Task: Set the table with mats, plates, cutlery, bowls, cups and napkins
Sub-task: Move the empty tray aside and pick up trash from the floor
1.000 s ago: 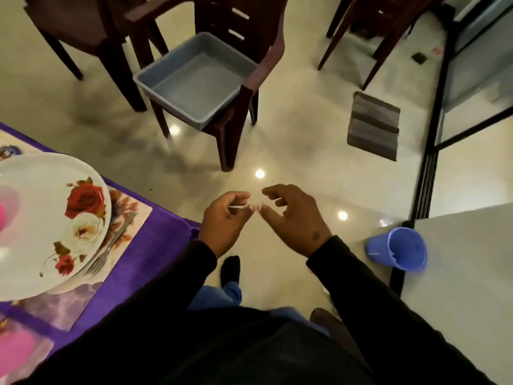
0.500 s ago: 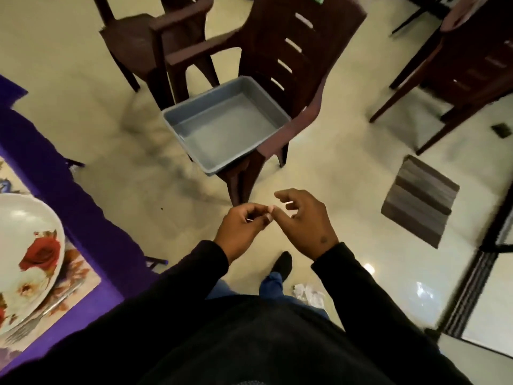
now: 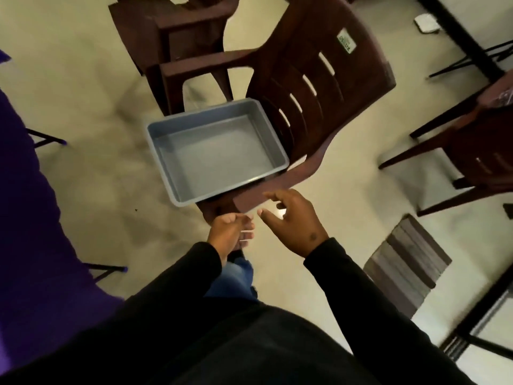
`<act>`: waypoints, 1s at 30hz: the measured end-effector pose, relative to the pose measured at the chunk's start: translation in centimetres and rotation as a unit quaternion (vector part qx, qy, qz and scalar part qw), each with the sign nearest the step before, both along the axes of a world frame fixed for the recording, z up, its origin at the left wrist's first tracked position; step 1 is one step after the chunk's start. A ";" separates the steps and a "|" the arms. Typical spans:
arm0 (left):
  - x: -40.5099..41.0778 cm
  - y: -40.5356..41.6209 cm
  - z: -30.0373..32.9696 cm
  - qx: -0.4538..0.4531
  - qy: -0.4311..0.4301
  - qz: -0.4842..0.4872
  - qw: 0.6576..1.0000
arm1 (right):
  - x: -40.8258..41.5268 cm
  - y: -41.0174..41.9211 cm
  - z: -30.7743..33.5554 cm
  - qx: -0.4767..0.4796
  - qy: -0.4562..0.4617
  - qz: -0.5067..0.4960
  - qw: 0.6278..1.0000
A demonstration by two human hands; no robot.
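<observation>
Facing empty-handed grips: grey tray.

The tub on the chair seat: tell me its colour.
The tub is plain grey-blue, with nothing visible inside; the head view shows it, resting on the brown chair.

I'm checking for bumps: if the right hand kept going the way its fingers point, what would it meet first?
Probably the near armrest of the brown plastic chair, just ahead of the right hand; the grey tub sits beyond. Depth is uncertain.

Before me: empty grey rectangular plastic tub on dark brown slatted plastic armchair | striped grey-brown floor mat on glossy cream floor
</observation>
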State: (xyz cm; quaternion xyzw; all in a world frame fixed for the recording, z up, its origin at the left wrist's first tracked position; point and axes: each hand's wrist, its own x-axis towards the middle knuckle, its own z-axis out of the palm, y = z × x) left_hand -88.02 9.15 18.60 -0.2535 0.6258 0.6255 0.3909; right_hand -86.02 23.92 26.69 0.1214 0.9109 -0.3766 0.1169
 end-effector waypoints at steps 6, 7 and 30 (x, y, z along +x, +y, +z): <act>-5.8 3.3 -2.1 -0.001 -0.069 0.017 0.997 | -7.3 4.4 0.4 0.041 -0.031 0.072 0.996; -6.6 3.6 -2.1 -0.009 -0.077 0.024 0.997 | -8.5 4.8 0.5 0.040 -0.031 0.075 0.996; -9.6 7.9 -13.3 -0.021 -0.291 0.514 0.807 | -23.4 22.9 -18.4 0.422 -0.185 0.599 0.655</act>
